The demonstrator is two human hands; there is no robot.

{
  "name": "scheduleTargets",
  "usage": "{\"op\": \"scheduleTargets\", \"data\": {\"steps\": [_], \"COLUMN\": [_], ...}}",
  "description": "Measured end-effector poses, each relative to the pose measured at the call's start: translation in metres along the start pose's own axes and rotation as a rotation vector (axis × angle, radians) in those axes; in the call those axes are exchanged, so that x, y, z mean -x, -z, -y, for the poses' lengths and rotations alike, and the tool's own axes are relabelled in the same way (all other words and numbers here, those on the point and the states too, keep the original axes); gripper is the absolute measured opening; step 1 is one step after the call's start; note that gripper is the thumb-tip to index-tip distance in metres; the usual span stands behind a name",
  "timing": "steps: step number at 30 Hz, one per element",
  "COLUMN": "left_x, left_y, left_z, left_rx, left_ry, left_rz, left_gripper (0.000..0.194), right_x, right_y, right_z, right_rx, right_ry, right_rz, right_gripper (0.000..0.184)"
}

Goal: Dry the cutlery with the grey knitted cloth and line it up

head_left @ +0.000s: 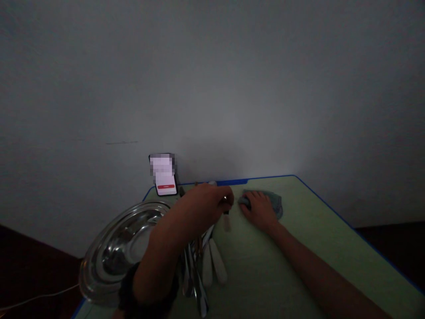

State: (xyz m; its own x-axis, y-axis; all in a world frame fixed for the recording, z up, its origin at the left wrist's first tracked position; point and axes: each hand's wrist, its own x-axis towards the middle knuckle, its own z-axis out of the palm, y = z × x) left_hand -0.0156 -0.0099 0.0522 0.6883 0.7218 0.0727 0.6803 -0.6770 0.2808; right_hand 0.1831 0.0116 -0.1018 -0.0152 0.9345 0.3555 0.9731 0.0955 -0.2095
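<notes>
My left hand [217, 200] reaches across from the left with its fingers closed in a pinch. Something small with a metallic glint shows at the fingers, and a blurred pale brown piece with a dark top [227, 220] appears just below; its kind is unclear. My right hand [260, 207] rests on a grey-green cloth [276, 204] and grips it, a fold bunched by the thumb. Under my left forearm lies a pile of metal cutlery [198, 288], partly hidden. Two pale-handled utensils [217, 262] lie beside it.
A wide shiny metal bowl [99, 248] stands on the left side of the green, blue-edged table [318, 239]. A phone [167, 182] with a lit screen leans at the back against the grey wall [232, 88]. A white cable [49, 296] runs at lower left.
</notes>
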Motion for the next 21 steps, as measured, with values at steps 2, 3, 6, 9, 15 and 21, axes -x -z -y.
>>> {"op": "scheduleTargets", "data": {"steps": [2,3,6,9,15,21], "left_x": [-0.0011,-0.0015,-0.0021,-0.0032,-0.0058,-0.0050], "left_y": [-0.0017,-0.0023,-0.0033,-0.0046,-0.0091,-0.0076], "left_z": [0.0015,0.0023,0.0044,0.0064,0.0103,0.0094], "left_rx": [-0.017,-0.018,-0.016,-0.021,-0.026,-0.027], "left_ry": [0.014,0.022,0.048,0.063,0.066,0.059], "left_rz": [0.008,0.012,0.028,0.042,0.043,0.039], "left_gripper": [0.017,0.016,0.015,0.016,0.018,0.018], "right_x": [-0.0001,-0.0002,-0.0001,0.0002,-0.0002,0.0002], "right_y": [-0.0008,-0.0011,-0.0015,-0.0013,-0.0016,-0.0026], "right_z": [-0.0005,-0.0008,-0.0016,-0.0018,-0.0019,-0.0030], "right_rx": [0.000,-0.001,-0.003,-0.006,-0.015,-0.017], "right_ry": [0.003,0.005,0.006,0.006,0.013,0.018], "right_rz": [-0.002,-0.002,-0.001,-0.001,-0.006,-0.005], "right_gripper": [0.025,0.026,0.026,0.027,0.026,0.026]}}
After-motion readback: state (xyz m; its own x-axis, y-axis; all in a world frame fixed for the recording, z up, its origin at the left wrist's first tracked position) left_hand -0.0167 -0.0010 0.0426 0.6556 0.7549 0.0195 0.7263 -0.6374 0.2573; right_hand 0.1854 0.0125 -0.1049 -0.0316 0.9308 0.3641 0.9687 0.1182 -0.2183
